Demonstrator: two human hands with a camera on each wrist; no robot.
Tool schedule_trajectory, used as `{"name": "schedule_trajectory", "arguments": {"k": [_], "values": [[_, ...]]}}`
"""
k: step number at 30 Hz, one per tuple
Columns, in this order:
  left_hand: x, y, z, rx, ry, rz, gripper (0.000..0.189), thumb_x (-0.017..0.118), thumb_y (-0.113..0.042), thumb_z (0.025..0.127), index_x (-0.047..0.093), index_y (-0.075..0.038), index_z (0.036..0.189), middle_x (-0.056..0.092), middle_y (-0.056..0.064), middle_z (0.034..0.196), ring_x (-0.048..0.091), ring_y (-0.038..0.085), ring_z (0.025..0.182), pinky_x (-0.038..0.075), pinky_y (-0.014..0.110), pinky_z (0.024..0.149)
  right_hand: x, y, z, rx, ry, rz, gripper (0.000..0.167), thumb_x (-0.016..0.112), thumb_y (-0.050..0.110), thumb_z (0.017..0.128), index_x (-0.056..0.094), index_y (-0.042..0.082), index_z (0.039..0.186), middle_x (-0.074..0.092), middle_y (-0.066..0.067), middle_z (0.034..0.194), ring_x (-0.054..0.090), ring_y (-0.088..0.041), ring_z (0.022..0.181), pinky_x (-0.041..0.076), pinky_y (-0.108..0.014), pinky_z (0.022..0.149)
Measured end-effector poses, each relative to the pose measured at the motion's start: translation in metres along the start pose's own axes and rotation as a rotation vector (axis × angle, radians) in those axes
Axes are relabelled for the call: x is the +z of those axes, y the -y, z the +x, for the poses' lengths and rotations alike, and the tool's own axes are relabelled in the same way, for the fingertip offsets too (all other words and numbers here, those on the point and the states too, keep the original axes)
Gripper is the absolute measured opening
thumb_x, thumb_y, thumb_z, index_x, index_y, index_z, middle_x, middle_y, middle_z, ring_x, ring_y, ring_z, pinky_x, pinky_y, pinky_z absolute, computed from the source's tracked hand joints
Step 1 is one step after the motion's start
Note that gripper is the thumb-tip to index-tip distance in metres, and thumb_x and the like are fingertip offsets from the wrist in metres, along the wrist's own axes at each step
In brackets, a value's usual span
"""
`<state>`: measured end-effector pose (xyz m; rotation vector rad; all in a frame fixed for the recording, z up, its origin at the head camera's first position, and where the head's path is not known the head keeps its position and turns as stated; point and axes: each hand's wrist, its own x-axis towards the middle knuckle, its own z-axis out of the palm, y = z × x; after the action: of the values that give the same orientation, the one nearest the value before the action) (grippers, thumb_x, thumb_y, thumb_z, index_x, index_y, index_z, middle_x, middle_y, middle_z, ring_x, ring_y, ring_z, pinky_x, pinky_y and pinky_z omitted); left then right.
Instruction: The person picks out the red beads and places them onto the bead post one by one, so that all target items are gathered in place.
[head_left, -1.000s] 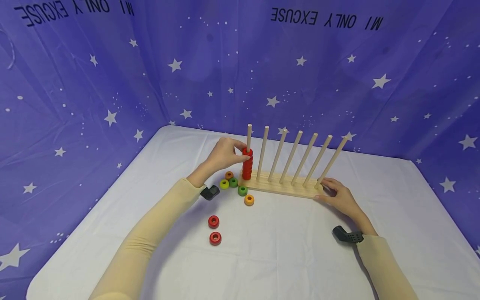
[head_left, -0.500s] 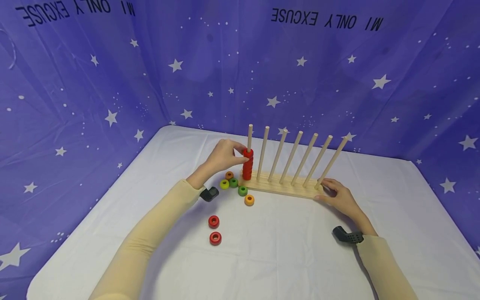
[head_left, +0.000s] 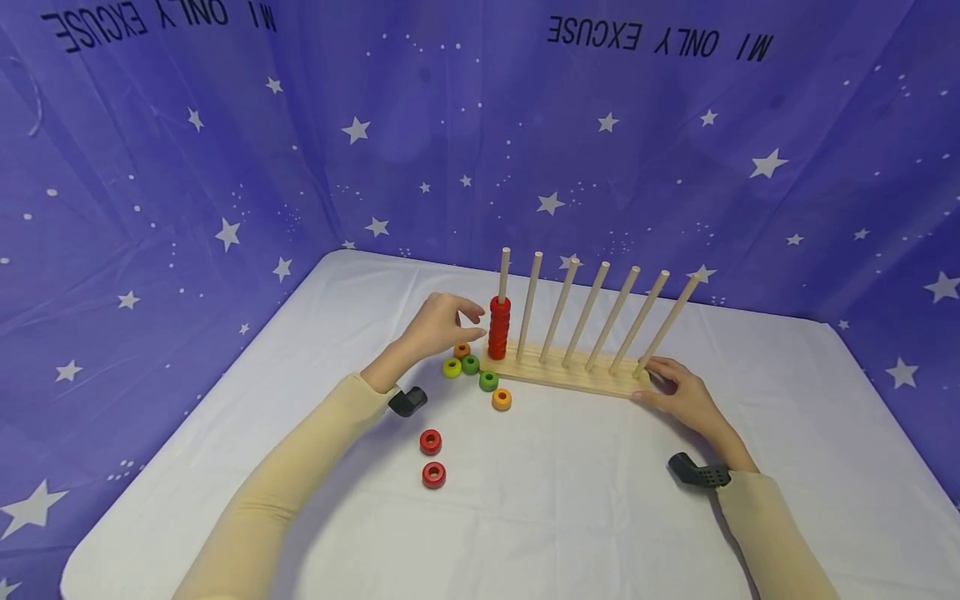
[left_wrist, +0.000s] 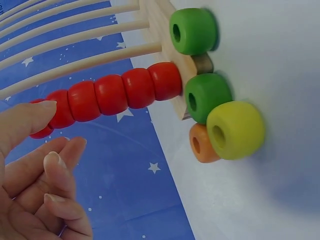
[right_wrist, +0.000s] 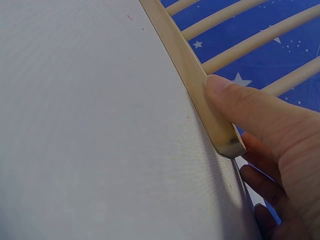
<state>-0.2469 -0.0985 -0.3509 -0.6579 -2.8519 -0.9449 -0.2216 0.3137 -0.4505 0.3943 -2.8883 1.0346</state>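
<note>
A wooden peg stand (head_left: 570,377) with several upright pegs sits on the table. Its leftmost peg carries a stack of red beads (head_left: 499,329), bare only near the top. Just left of that stack is my left hand (head_left: 437,323), thumb and fingers spread apart and holding nothing. In the left wrist view the thumb overlaps the upper red beads; the head view shows a small gap. At the stand's far right end, my right hand (head_left: 686,398) grips the base, its thumb on the front edge (right_wrist: 212,107) and the fingers curled behind.
Near the stand's left end lie a yellow bead (head_left: 452,367), a brown-orange bead (head_left: 462,350), two green beads (head_left: 489,382) and a light orange bead (head_left: 502,400). Two red beads (head_left: 433,475) lie closer to me. A purple starred curtain (head_left: 420,150) hangs behind the table.
My left hand has let go of the red bead stack and moved a little left and down, its fingers parting. The right hand stays on the base.
</note>
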Motion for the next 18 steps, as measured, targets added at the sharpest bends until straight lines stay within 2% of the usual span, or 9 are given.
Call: {"name": "schedule_trajectory", "arguments": {"k": [5,10,18], "values": [[-0.002,0.004,-0.01,0.013,0.041,-0.001,0.031,0.072,-0.02,0.08,0.071,-0.005,0.107,0.073,0.01,0.096,0.056,0.016,0.067,0.043,0.021,0.059,0.0,0.0,0.0,0.003,0.003,-0.005,0.071,0.075,0.03,0.077,0.049,-0.006,0.132,0.044,-0.027,0.137,0.037,-0.047,0.13,0.033,-0.056,0.104],[-0.004,0.013,-0.02,0.028,0.148,0.008,0.025,0.072,-0.016,0.08,0.072,-0.005,0.102,0.074,0.008,0.092,0.059,0.014,0.068,0.046,0.02,0.06,-0.001,0.0,0.0,0.002,0.003,0.001,0.071,0.076,0.03,0.077,0.048,-0.006,0.132,0.044,-0.027,0.137,0.037,-0.047,0.13,0.033,-0.056,0.104],[-0.006,0.025,-0.034,0.112,0.301,0.0,0.019,0.072,-0.012,0.079,0.074,-0.003,0.096,0.074,0.008,0.096,0.058,0.008,0.067,0.047,0.02,0.063,0.0,-0.001,0.0,0.005,0.004,0.012,0.072,0.076,0.031,0.077,0.048,-0.005,0.132,0.045,-0.026,0.136,0.037,-0.046,0.13,0.033,-0.056,0.105]]}}
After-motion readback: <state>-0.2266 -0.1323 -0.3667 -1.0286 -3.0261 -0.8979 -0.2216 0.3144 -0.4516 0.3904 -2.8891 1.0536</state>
